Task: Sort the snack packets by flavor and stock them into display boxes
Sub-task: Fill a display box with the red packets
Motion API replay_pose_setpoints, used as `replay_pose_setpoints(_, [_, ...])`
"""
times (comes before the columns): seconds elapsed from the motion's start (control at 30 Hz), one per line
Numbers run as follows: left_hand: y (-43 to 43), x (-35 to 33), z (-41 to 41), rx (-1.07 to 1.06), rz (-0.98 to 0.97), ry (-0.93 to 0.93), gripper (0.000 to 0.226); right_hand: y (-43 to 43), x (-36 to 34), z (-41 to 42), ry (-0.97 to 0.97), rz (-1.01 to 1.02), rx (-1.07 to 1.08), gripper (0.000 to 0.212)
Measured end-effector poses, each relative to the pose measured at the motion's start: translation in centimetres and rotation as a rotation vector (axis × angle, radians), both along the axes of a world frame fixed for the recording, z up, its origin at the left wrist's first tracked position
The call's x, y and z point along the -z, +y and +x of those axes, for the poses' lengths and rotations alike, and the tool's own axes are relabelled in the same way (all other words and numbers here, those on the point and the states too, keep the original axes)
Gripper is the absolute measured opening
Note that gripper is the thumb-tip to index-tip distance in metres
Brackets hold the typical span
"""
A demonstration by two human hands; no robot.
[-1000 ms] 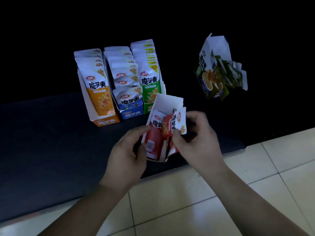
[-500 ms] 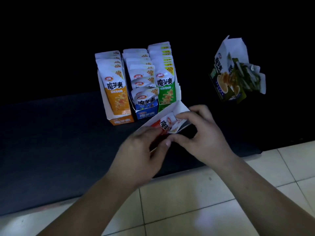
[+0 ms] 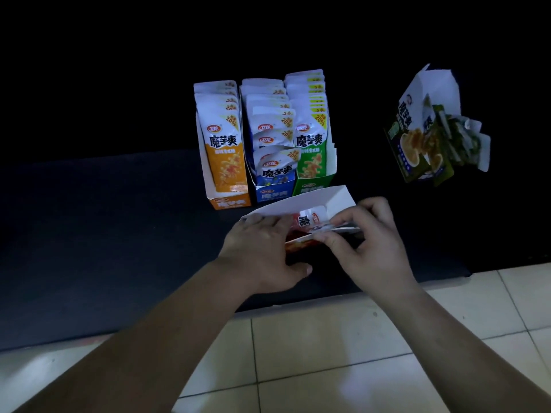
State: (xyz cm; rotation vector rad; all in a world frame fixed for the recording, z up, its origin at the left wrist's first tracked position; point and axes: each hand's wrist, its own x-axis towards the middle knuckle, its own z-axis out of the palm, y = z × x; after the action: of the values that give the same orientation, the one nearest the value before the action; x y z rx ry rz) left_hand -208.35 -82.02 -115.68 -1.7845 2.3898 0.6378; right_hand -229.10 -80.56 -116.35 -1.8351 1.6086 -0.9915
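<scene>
The left hand grips the red display box, fingers curled over its side and thumb on the near edge. The right hand pinches red packets at the box's open mouth. Beyond them on the dark mat stand an orange box, a blue box and a green box, all filled. Farther right sits a tilted dark green box.

A dim indoor room, worked at floor level: a dark mat lies on a pale tiled floor, with tiles showing along the mat's near edge. Three display boxes of snack packets on the mat suggest shop stock; the kind of room is unclear.
</scene>
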Motion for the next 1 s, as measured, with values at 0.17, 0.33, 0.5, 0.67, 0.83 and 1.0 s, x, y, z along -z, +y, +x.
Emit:
replay_pose_setpoints(0.17, [0.4,0.6,0.3,0.014,-0.023,0.016,0.084,0.0,0.2,0.4,0.007,-0.013,0.033,0.028])
replay_pose_setpoints(0.33, [0.3,0.7,0.1,0.039,-0.024,-0.018,0.069,0.3,0.1,0.5,0.034,-0.016,0.046,0.034])
replay_pose_setpoints(0.5, [0.0,0.3,0.1,0.040,0.033,-0.038,0.058,0.3,-1.0,0.4,0.156,-0.052,-0.036,0.037])
replay_pose_setpoints(0.67, [-0.2,-0.1,-0.1,0.009,0.094,0.025,0.069,0.5,-1.1,0.3,0.025,0.047,-0.076,0.038])
replay_pose_setpoints(0.83, [-0.1,-0.5,0.4,-0.020,0.106,0.127,0.045,1.1,-1.3,0.2,0.049,0.083,-0.047,0.030])
replay_pose_setpoints(1.0, [0.7,-0.7,0.5,-0.085,0.074,0.252,0.054,0.9,-1.9,0.1,0.044,0.099,-0.036,0.036])
